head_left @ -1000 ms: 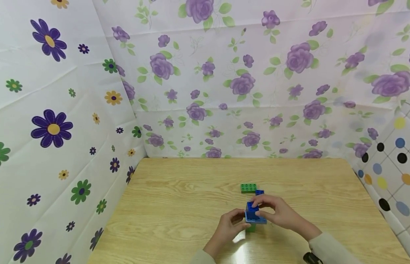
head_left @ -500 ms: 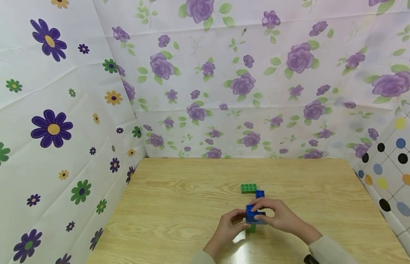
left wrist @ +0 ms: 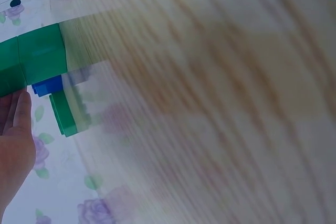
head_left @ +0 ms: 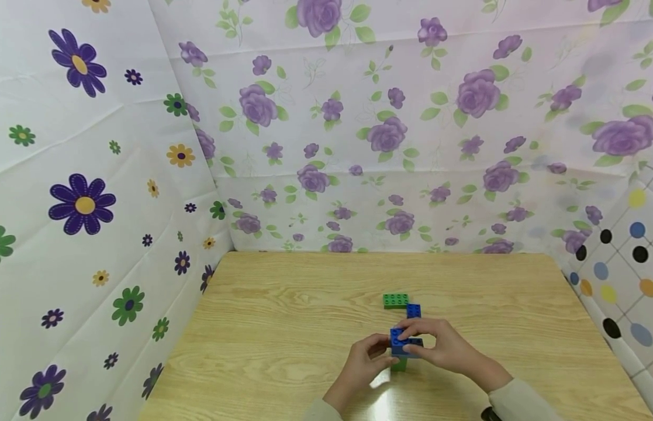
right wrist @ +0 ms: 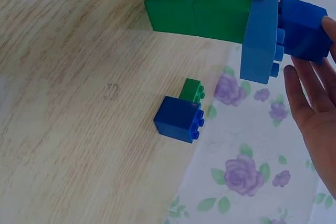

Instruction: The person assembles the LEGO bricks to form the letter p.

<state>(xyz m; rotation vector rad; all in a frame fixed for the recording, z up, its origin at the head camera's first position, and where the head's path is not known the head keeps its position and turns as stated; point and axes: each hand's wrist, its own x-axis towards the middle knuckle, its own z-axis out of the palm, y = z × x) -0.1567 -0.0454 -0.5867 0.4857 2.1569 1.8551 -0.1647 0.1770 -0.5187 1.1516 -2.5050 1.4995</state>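
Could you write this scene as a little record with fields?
Stack: two green plastic blocks under a light blue oblong plastic slab
Left hand grip: pinches the stack near the slab
Right hand grip: holds a dark blue plastic block on the slab's end
Block fully seated: cannot tell
Loose: another dark blue plastic block, oblong green plastic brick

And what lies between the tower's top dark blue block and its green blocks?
A light blue brick lies there, as the right wrist view shows.

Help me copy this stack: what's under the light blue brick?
Two stacked green blocks under one end of the light blue brick; its other end overhangs. The joining faces are covered.
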